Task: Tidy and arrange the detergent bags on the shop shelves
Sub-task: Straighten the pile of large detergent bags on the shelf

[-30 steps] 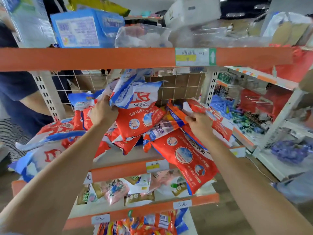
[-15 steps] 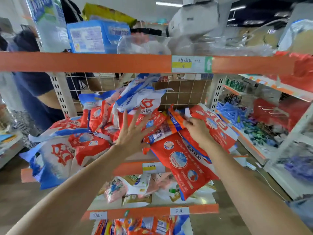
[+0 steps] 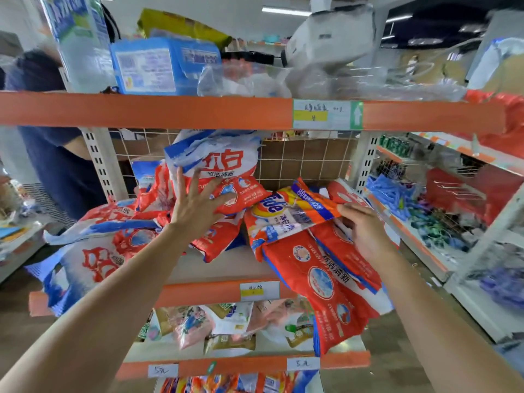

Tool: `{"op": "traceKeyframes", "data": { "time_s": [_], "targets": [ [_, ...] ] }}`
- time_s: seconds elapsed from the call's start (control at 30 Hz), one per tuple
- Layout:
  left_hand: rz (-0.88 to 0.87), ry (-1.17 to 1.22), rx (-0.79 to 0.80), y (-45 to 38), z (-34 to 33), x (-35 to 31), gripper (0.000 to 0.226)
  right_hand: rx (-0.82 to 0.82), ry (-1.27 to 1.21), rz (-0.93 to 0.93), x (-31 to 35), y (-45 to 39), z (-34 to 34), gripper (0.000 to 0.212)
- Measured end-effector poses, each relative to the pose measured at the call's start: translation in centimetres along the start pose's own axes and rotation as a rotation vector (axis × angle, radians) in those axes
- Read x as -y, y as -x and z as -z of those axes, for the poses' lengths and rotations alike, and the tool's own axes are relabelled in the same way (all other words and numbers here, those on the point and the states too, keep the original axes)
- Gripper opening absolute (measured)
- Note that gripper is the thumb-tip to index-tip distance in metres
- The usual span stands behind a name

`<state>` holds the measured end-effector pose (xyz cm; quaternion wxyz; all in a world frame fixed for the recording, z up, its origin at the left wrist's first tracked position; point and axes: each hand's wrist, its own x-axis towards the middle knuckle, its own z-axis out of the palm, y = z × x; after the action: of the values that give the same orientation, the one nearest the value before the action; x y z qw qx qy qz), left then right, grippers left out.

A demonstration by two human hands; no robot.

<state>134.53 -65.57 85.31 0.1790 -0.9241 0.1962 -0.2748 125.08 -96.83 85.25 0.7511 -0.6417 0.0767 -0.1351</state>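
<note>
The grip of the left hand (image 3: 195, 208) on the white-and-blue detergent bag (image 3: 215, 157) has been released; the fingers are now spread flat against the leaning bags. The right hand (image 3: 365, 231) has been shifted onto the orange Tide bag (image 3: 286, 211), whose edge is pinched.

Detergent bags (image 3: 317, 282) glossy crinkled plastic; shelf edge (image 3: 141, 110) matt orange.

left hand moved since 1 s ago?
Yes. The left hand has let go of the upright white-and-blue bag it gripped near the left upright post and shifted right toward shelf centre, fingers now spread flat on the red bags.
</note>
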Motion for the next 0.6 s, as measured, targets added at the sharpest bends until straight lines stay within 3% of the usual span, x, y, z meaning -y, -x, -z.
{"op": "traceKeyframes", "data": {
  "time_s": [0.1, 0.2, 0.3, 0.4, 0.5, 0.6],
  "targets": [
    [-0.009, 0.011, 0.033, 0.2, 0.3, -0.2, 0.059, -0.045, -0.277, -0.024, 0.5, -0.2, 0.8, 0.032],
    [-0.022, 0.025, 0.074, 0.4, 0.5, -1.0, 0.058, -0.103, -0.363, -0.066, 0.6, -0.6, 1.6, 0.031],
    [-0.08, 0.088, 0.057, 1.0, 1.2, -3.0, 0.061, -0.115, -0.23, -0.086, 0.8, -0.5, 1.7, 0.032],
    [-0.129, 0.23, -0.02, 2.4, 1.9, -6.6, 0.089, -0.159, -0.104, -0.077, 0.9, -0.4, 1.0, 0.02],
    [-0.184, 0.281, -0.047, 2.9, 2.4, -9.4, 0.106, -0.13, 0.193, -0.039, 0.3, -0.2, 1.2, 0.02],
    [-0.267, 0.336, -0.128, 2.6, 2.1, -10.2, 0.091, -0.027, 0.623, 0.036, -0.2, 0.4, 1.6, 0.022]
  ]
}}
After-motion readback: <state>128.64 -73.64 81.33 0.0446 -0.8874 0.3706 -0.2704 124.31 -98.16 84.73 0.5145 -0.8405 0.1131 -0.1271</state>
